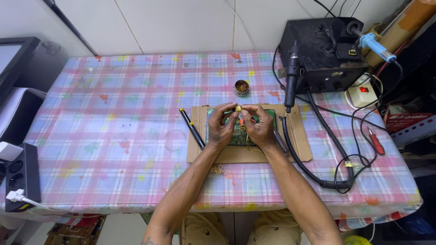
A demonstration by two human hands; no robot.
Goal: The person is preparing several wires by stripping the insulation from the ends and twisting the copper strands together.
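I look down on a table (113,136) covered with a pink and blue plaid cloth, my two bare forearms reaching up from the bottom of the frame to its centre. My left hand (221,127) and right hand (259,126) meet just above centre, fingertips pinched together on a small pale yellowish part (237,108) held between them; both grips are narrow and closed on that part. It is too small for me to tell what kind of part it is.

Directly beneath my hands lies a green circuit board (268,115), resting on a flat piece of brown cardboard (299,136). Just left of the board, on the cardboard's edge, lies a slim black tool with a yellow band (190,127), angled diagonally.

Above my hands, near the centre, stands a small round open tin (241,87). In the upper right sits a black box-shaped station (322,50), with a black hot-air handle (291,77) hanging at its left side and a blue-handled iron (374,45) at its right. A thick black hose (309,170) curves down the right side of the cardboard. A red-handled tool (376,141) lies at the right edge. A black power strip (22,177) sits at the lower left.
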